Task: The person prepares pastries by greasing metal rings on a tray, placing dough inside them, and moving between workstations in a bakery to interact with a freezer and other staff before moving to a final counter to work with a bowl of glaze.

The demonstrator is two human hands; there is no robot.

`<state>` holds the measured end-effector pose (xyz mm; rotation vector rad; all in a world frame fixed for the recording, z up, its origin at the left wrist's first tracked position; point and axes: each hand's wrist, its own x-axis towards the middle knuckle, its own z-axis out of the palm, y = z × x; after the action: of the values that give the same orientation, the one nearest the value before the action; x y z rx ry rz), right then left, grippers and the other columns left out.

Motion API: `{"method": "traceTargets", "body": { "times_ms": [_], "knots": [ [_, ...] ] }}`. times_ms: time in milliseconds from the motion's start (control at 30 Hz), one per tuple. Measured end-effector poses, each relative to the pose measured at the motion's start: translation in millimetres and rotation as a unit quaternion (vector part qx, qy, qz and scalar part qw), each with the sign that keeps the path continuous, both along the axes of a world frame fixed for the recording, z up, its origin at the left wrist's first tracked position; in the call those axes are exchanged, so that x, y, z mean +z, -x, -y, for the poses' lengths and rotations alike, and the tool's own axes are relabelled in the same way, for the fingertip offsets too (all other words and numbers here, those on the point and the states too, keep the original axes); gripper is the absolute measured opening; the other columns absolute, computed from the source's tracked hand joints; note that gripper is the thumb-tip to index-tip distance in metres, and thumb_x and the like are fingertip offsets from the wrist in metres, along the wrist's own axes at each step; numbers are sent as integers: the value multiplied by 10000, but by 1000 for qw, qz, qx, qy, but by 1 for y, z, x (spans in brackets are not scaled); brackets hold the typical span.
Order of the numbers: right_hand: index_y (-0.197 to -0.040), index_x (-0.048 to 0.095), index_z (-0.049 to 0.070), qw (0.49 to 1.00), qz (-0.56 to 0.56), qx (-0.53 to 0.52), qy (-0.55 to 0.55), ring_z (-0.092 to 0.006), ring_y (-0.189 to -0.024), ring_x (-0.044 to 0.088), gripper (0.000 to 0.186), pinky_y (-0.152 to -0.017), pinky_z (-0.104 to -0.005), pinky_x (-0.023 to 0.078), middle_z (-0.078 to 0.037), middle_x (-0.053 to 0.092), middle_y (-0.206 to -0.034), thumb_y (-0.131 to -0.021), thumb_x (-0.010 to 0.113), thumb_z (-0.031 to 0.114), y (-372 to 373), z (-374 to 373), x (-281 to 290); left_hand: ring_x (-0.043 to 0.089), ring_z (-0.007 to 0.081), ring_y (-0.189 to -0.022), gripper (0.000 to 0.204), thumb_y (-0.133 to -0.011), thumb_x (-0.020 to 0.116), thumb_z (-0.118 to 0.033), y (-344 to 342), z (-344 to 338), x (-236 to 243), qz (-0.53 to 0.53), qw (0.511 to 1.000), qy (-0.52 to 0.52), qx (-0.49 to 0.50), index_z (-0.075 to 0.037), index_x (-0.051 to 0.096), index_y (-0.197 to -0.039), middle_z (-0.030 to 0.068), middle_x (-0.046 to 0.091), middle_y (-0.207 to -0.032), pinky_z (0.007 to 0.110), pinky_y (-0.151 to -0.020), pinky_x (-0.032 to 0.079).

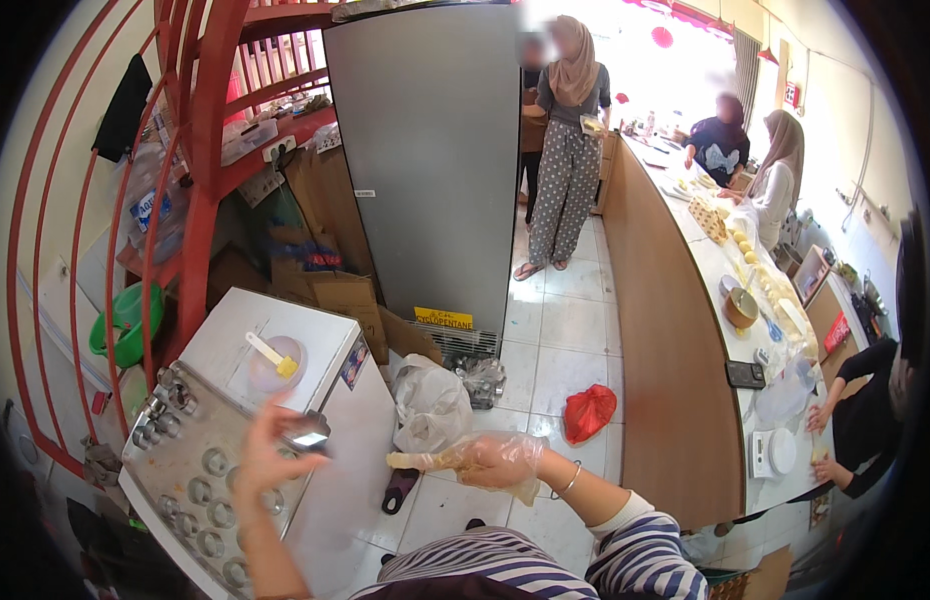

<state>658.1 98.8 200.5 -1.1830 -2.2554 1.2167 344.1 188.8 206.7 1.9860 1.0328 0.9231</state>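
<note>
My left hand (268,452) is raised over a white machine (315,350) with a metal tray of several round moulds (200,490); its fingers pinch a small shiny metal piece (307,436). My right hand (495,462), in a clear plastic glove, holds a pale strip of dough (420,460) that points left toward the machine. On the machine's top lies a round lid with a yellow-tipped spatula (273,356).
A tall grey cabinet (430,160) stands behind the machine. White and red plastic bags (590,412) lie on the tiled floor. A long counter (675,330) at the right has people working along it. A person stands in the aisle. Red stair rails (195,150) rise at left.
</note>
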Motion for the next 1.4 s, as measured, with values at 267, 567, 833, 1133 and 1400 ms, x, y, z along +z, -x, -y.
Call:
{"method": "traceTargets", "body": {
  "times_ms": [267,567,833,1133,1400],
  "knots": [
    [-1068,490,68,992,113,-15,52,-277,-738,550,361,-668,-365,431,-173,565,-785,-725,466,176,-18,-3,-21,571,194,-701,642,-402,788,-161,254,-100,96,-461,829,154,278,-44,538,-982,93,586,-815,305,-613,465],
    [-742,555,14,996,14,-89,8,-224,-639,525,212,-615,-341,410,-117,538,-656,-731,474,209,-29,3,-43,591,203,-756,615,-405,785,-355,304,-138,103,-601,648,331,332,-22,602,-889,98,598,-920,319,-669,476],
    [-962,513,57,1000,-8,-30,-3,-256,-706,529,273,-673,-348,412,-151,550,-763,-716,463,163,-27,5,-42,563,185,-878,760,-483,739,-454,386,-151,95,-635,413,514,403,-24,508,-1066,127,549,-1041,307,-797,435],
    [-1223,388,228,999,37,-37,4,-250,-699,527,555,-678,-329,413,-158,563,-826,-693,396,65,-26,1,-52,576,220,-816,610,-437,736,-377,336,-142,88,-749,496,222,379,-26,557,-902,138,571,-930,324,-743,455],
    [-1130,475,95,997,42,-54,38,-257,-754,548,431,-716,-354,413,-154,577,-843,-701,456,140,-34,3,-40,587,250,-762,477,-396,733,-308,317,-146,75,-755,543,108,351,-27,600,-758,149,590,-832,338,-695,472]
  ]
}}
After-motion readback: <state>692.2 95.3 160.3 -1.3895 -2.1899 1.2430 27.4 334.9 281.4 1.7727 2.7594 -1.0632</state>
